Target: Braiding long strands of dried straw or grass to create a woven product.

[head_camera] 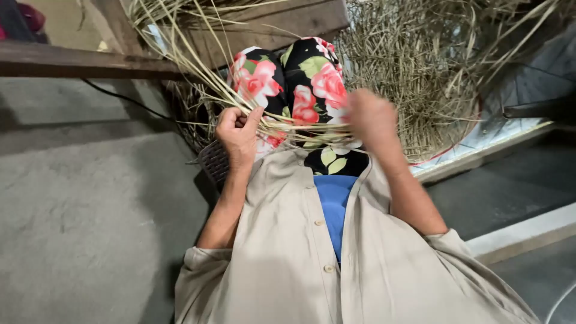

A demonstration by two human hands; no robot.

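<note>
Left hand (239, 133) pinches straw strands (198, 72); blurred right hand (372, 117) seemingly fisted.

Soft, even daylight, brighter at the upper right; faint shadows on the floor (78, 210); the right hand (372, 117) is motion-blurred.

Straw heap (414, 72) behind knees (294, 84)

Weaving workshop, dried straw heap (420, 66), concrete floor (90, 210)
</note>
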